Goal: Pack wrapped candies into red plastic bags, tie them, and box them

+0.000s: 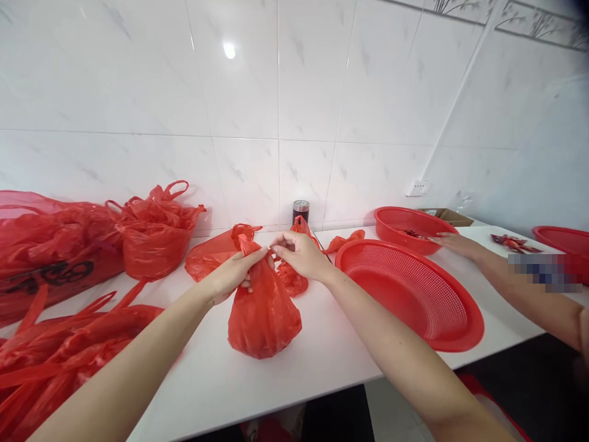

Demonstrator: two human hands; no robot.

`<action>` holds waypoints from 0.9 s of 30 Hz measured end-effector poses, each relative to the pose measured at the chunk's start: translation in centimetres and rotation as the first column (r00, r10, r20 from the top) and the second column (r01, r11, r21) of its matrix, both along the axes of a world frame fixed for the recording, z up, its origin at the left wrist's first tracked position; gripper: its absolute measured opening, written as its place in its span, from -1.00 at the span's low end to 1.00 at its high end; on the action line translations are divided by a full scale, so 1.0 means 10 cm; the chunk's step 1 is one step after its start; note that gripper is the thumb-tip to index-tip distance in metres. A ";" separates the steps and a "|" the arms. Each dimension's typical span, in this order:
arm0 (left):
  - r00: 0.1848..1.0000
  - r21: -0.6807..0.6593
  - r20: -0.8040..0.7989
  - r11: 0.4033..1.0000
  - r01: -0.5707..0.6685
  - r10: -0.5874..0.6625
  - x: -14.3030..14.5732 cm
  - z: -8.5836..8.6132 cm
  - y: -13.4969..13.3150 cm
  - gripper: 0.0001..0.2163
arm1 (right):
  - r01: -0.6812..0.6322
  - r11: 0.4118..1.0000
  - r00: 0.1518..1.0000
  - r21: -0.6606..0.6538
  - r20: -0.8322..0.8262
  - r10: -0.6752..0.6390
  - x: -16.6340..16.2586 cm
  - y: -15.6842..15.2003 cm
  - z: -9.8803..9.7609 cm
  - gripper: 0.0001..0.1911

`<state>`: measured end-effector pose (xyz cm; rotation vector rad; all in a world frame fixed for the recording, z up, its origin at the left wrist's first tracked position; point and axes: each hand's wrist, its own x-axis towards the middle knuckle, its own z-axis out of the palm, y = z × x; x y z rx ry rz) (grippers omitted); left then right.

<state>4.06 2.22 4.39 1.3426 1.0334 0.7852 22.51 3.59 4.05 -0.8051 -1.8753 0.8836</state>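
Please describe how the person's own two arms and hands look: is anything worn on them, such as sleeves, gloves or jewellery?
Both arms are bare from the lower edge of the picture to the fingers: no sleeves, gloves, watch or bracelet show. The left hand and the right hand carry no visible rings. The fingernails are short and look unpainted. The forearms are slim and carry no visible markings.

My hands, left (230, 276) and right (301, 255), meet atop the filled bag (264, 313) at frame centre; bag heap (69, 264) far left; perforated basket (414, 294) right; canister (300, 211) behind.
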 end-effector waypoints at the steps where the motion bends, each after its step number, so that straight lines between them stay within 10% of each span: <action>1: 1.000 -0.006 0.019 1.000 0.004 -0.004 0.00 -0.01 0.01 -0.64 | 0.063 0.998 0.997 0.017 -0.049 -0.062 -0.01 -0.05 -0.01 -0.90; 4: 0.996 -0.006 0.083 1.000 0.017 -0.016 -0.03 -0.02 0.03 -0.70 | 0.231 0.966 0.962 0.114 -0.175 -0.209 -0.11 -0.32 0.00 -0.91; 10: 0.977 0.150 0.067 0.970 0.192 -0.204 -0.12 0.01 -0.03 -0.80 | 0.141 0.935 0.982 0.326 -0.166 -0.091 -0.26 -0.65 -0.10 -0.87; 14: 0.957 0.248 -0.218 0.938 0.244 -0.191 -0.08 0.06 -0.13 -0.93 | 0.268 0.961 0.948 0.069 -0.200 -0.250 -0.20 -0.35 -0.26 -0.71; 18: 0.859 0.591 -0.481 0.789 0.169 0.177 0.00 -0.06 -0.12 -0.93 | 0.156 0.970 0.980 -0.185 -0.096 -0.176 -0.21 -0.17 -0.43 -0.68; 23: 0.790 0.833 -0.395 0.546 0.092 0.469 0.03 -0.31 -0.08 -0.85 | -0.036 0.947 0.981 -0.320 -0.193 -0.028 -0.18 -0.19 -0.52 -0.70; 27: 0.854 0.837 -0.336 0.542 0.078 0.397 0.01 -0.36 -0.14 -0.88 | -0.187 0.915 0.974 -0.357 -0.187 0.126 -0.10 -0.18 -0.55 -0.83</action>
